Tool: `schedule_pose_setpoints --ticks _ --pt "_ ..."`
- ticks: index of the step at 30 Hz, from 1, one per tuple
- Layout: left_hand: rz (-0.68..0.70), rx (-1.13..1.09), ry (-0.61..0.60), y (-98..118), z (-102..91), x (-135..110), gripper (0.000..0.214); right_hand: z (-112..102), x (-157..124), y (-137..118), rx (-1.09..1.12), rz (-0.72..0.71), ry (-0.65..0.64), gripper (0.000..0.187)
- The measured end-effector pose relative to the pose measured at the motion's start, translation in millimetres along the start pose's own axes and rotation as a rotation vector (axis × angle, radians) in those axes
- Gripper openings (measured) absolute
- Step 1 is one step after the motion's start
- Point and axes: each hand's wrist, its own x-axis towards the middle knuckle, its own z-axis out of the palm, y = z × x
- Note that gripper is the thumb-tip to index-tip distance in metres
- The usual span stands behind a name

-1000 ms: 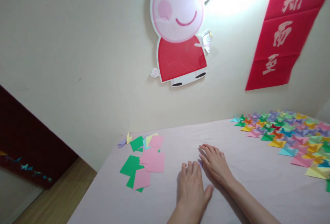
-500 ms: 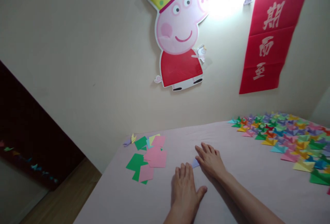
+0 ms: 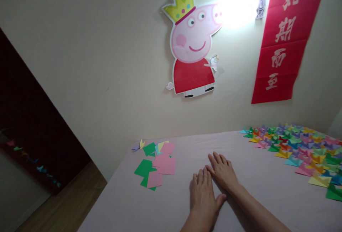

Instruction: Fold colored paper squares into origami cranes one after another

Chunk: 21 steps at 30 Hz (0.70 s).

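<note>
My left hand (image 3: 204,191) lies palm down on the pale pink cloth (image 3: 117,203), fingers stretched forward and thumb out to the right. Just ahead and to the right, my right hand (image 3: 223,171) also rests flat with its fingers spread. The index fingers meet or nearly meet. No paper shows between the hands now; the small lavender piece seen earlier is hidden, likely under them. Left of my hands are loose paper squares, some pink (image 3: 167,164) and some green (image 3: 144,168), partly overlapping.
Rows of folded paper cranes (image 3: 301,146) in many colours cover the right side. A yellow folded piece (image 3: 142,143) and a purple one (image 3: 135,148) sit at the far left corner. Behind stands a wall with a pig cutout (image 3: 193,77) and a red banner (image 3: 278,52).
My left hand has moved right, up against my right hand. The lavender paper between them has gone out of sight. The camera has tilted slightly up.
</note>
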Motion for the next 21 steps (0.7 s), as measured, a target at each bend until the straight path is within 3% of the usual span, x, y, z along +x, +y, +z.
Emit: schedule_pose_setpoints --ticks 16,21 --pt "-0.047 -0.101 -0.028 -14.5 -4.7 -19.7 0.074 5.2 5.8 0.9 0.028 0.052 -0.019 0.040" --pt "-0.046 -0.111 -0.047 -13.3 -6.7 -19.6 0.074 4.2 -3.7 -7.8 0.032 0.035 -0.026 0.050"
